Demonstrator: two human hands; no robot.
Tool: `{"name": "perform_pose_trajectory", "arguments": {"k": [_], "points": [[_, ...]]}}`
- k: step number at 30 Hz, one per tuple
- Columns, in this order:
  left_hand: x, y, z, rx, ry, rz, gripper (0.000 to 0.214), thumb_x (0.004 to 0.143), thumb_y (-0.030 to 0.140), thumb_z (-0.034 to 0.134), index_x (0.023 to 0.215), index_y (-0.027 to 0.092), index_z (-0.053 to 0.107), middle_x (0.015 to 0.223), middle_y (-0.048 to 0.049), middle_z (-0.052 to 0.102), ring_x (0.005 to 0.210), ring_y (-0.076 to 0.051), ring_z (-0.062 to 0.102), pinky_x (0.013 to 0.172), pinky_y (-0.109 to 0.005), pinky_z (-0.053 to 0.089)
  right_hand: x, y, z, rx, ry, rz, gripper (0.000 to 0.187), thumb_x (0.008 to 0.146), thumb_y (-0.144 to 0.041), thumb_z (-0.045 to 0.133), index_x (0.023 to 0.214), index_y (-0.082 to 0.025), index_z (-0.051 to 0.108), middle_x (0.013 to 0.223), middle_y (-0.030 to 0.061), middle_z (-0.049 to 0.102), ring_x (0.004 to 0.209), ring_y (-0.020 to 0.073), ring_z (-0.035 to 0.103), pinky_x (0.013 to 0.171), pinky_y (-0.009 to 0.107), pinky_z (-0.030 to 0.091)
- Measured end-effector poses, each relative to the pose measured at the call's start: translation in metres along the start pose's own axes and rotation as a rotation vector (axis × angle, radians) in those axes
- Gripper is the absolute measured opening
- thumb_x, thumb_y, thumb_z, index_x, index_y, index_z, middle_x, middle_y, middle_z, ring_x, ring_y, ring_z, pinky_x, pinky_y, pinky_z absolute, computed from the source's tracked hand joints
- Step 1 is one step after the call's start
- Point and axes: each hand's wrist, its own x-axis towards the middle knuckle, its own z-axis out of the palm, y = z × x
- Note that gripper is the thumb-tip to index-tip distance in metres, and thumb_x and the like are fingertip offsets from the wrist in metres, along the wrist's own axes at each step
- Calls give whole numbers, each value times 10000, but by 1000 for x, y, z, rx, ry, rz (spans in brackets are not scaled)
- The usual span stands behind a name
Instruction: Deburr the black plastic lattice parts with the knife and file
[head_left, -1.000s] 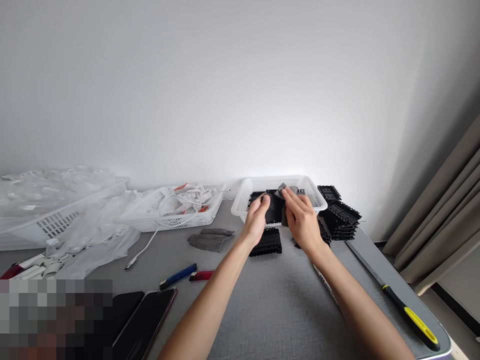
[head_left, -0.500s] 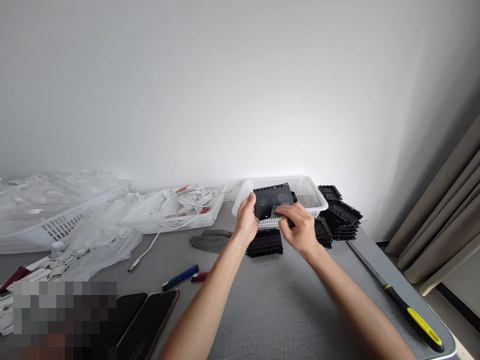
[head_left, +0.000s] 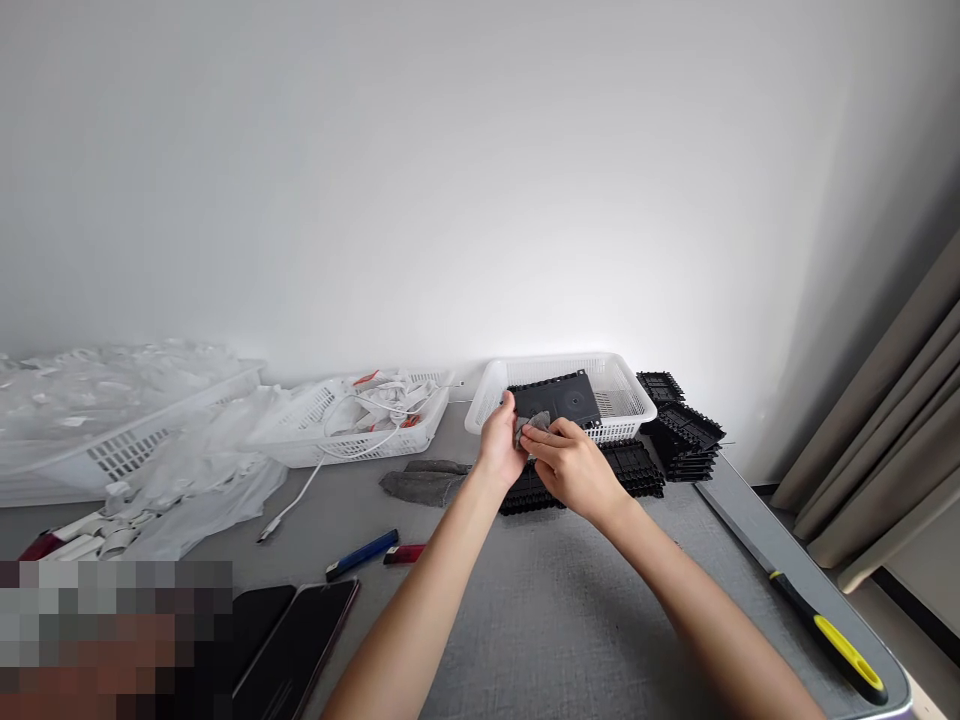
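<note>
A flat black plastic panel (head_left: 566, 398) with a toothed edge and a round mark is gripped at its left end by my left hand (head_left: 501, 440). My right hand (head_left: 574, 465) pinches a small grey cloth (head_left: 534, 424) and presses it against the panel's lower left part. Just behind the panel stands a white plastic basket (head_left: 636, 398). Beneath my hands, stacked black panels (head_left: 634, 468) lie on the grey table, partly hidden by my right hand. A grey fabric piece, perhaps a glove (head_left: 420, 483), lies left of them.
More black panels (head_left: 686, 440) are piled right of the basket. A knife with a yellow-black handle (head_left: 832, 640) lies along the right edge. Leftward are a basket of cables (head_left: 345, 445), plastic bags (head_left: 187, 490), blue (head_left: 361, 555) and red (head_left: 403, 554) lighter-like objects, and two phones (head_left: 307, 640).
My right hand has slid the grey cloth leftward and slightly down across the panel, close to my left hand. The panel's tilt has changed, its right end now lower.
</note>
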Motion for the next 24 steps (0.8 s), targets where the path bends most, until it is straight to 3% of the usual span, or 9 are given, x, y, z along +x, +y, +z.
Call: {"name": "perform_pose_trajectory", "arguments": {"k": [2, 4, 7, 9, 11, 13, 17, 20, 24], "points": [[4, 3, -3, 29, 20, 45, 343, 818, 511, 714, 807, 173, 657, 754, -30, 693, 698, -166, 647, 640, -276, 496, -1, -2, -2, 62, 12, 24, 279, 828, -38, 492, 805, -174, 735, 868, 76, 762, 705, 203, 515, 671, 324, 514], [7, 4, -5, 64, 75, 132, 350, 828, 526, 699, 804, 180, 656, 806, -42, 715, 755, -173, 664, 661, -270, 502, -3, 1, -6, 124, 118, 142, 292, 781, -52, 468, 578, -203, 613, 588, 40, 637, 603, 179, 486, 561, 288, 438], [10, 2, -8, 119, 208, 263, 338, 824, 539, 701, 818, 204, 653, 900, -38, 730, 869, -165, 670, 741, -257, 508, -6, 13, -17, 231, 398, 481, 307, 772, -112, 411, 498, -216, 501, 505, 13, 537, 523, 153, 480, 505, 267, 368], [11, 1, -9, 155, 258, 322, 358, 812, 569, 698, 839, 214, 652, 942, -31, 724, 924, -159, 660, 791, -255, 506, -6, 26, -25, 340, 478, 741, 273, 797, -176, 411, 560, -203, 545, 537, 10, 573, 499, 145, 497, 482, 253, 358], [11, 0, -8, 190, 240, 418, 413, 777, 613, 704, 821, 208, 640, 913, -28, 707, 911, -159, 649, 803, -258, 505, -6, 41, -31, 474, 368, 960, 246, 828, -269, 455, 651, -183, 604, 555, 10, 599, 481, 136, 502, 458, 235, 352], [8, -1, -5, 213, 159, 560, 458, 710, 627, 753, 809, 197, 629, 863, -20, 681, 862, -156, 635, 796, -258, 505, -6, 53, -34, 681, 72, 1130, 357, 868, -430, 484, 697, -158, 641, 551, 21, 600, 458, 123, 489, 436, 220, 352], [-5, -1, 2, 288, -23, 756, 502, 539, 497, 909, 856, 207, 650, 830, 0, 653, 788, -141, 604, 766, -238, 491, -8, 66, -34, 1234, -520, 1205, 695, 881, -719, 359, 744, -122, 687, 513, 20, 544, 386, 94, 387, 352, 202, 289], [-15, 7, 4, 450, -163, 717, 455, 485, 452, 940, 782, 225, 681, 823, -33, 676, 868, -209, 628, 834, -307, 501, -10, 68, -34, 1509, -559, 1143, 665, 866, -718, 408, 801, -120, 690, 482, 4, 505, 393, 96, 359, 330, 186, 243], [-18, 17, 5, 589, -210, 771, 379, 490, 393, 948, 755, 237, 725, 1115, -96, 700, 1254, -310, 537, 1060, -400, 410, -11, 68, -36, 1593, -331, 1182, 367, 812, -523, 621, 774, -158, 630, 527, 8, 553, 434, 102, 408, 324, 171, 251]]}}
